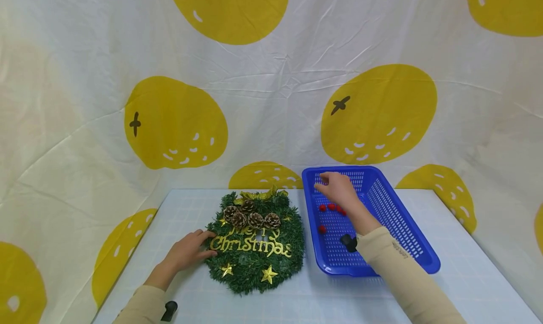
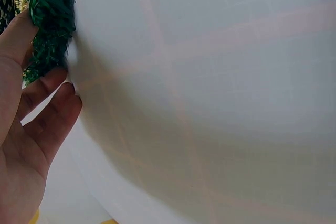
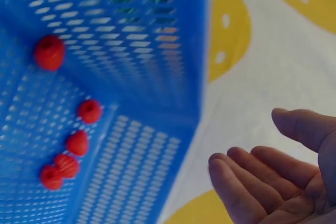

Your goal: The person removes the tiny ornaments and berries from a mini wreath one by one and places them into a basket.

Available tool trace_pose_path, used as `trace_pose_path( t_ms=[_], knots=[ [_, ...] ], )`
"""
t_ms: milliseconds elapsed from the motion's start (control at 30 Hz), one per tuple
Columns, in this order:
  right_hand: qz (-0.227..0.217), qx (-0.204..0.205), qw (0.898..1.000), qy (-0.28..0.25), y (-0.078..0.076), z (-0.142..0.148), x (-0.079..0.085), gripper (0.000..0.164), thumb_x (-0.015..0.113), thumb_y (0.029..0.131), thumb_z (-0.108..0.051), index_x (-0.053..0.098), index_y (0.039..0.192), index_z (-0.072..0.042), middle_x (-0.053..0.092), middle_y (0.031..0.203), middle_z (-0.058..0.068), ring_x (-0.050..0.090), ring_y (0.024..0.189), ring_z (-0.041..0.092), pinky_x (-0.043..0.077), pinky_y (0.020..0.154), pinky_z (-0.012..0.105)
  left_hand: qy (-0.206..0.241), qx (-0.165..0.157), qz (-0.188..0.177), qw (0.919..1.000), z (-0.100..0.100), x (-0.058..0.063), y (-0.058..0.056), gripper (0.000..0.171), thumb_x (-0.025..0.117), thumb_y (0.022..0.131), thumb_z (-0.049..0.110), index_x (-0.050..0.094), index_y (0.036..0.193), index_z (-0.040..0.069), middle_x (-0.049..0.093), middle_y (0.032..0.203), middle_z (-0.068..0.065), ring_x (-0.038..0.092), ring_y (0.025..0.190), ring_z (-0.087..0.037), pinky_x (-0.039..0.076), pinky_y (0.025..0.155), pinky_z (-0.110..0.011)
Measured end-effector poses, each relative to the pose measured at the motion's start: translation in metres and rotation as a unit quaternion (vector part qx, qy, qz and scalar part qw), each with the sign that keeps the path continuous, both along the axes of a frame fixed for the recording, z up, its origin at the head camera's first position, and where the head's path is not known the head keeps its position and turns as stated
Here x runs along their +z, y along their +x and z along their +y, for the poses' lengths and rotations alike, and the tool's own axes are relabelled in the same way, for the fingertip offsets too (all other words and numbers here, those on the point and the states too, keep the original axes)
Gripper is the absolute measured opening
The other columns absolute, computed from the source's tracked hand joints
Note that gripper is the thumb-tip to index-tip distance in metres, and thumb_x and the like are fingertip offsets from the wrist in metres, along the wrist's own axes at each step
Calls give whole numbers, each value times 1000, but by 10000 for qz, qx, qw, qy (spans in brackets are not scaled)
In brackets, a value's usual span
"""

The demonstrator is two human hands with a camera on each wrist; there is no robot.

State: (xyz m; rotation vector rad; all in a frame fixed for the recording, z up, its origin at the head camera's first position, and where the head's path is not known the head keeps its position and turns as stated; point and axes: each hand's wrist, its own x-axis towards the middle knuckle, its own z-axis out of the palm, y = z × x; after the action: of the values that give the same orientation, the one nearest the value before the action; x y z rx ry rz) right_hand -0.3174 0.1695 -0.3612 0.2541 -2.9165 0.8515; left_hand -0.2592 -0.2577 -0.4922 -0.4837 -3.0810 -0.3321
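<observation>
A green Christmas wreath lies on the table, with gold "Merry Christmas" lettering, several pinecones, gold stars and a gold bow. My left hand holds its left edge; in the left wrist view the green tinsel sits between thumb and fingers. Over the far left part of a blue plastic basket is my right hand. In the right wrist view that hand has loosely bent fingers and an empty palm, beyond the basket's rim. Several red raspberries lie on the basket floor.
The basket stands on the table just right of the wreath, its perforated walls rising around the raspberries. Behind the table hangs a white cloth with large yellow fruit prints. A black wrist device shows beside the left sleeve.
</observation>
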Motion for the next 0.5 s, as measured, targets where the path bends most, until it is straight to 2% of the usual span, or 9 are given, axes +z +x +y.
trace_pose_path(
  t_ms=[300, 500],
  knots=[
    [335, 330, 9984, -299, 23, -24, 13, 48, 58, 90, -30, 51, 130, -4, 59, 121, 16, 57, 107, 31, 47, 87, 47, 11, 7, -13, 10000, -1, -1, 1, 55, 66, 74, 55, 57, 117, 23, 58, 105, 1, 58, 93, -20, 51, 70, -41],
    [458, 408, 9967, -536, 40, -43, 17, 51, 58, 90, -34, 49, 133, -8, 57, 125, 14, 57, 108, 31, 48, 84, 46, 32, 16, -34, 10000, -1, -1, 0, 55, 65, 74, 55, 57, 118, 23, 58, 105, 1, 58, 93, -20, 50, 70, -41]
  ],
)
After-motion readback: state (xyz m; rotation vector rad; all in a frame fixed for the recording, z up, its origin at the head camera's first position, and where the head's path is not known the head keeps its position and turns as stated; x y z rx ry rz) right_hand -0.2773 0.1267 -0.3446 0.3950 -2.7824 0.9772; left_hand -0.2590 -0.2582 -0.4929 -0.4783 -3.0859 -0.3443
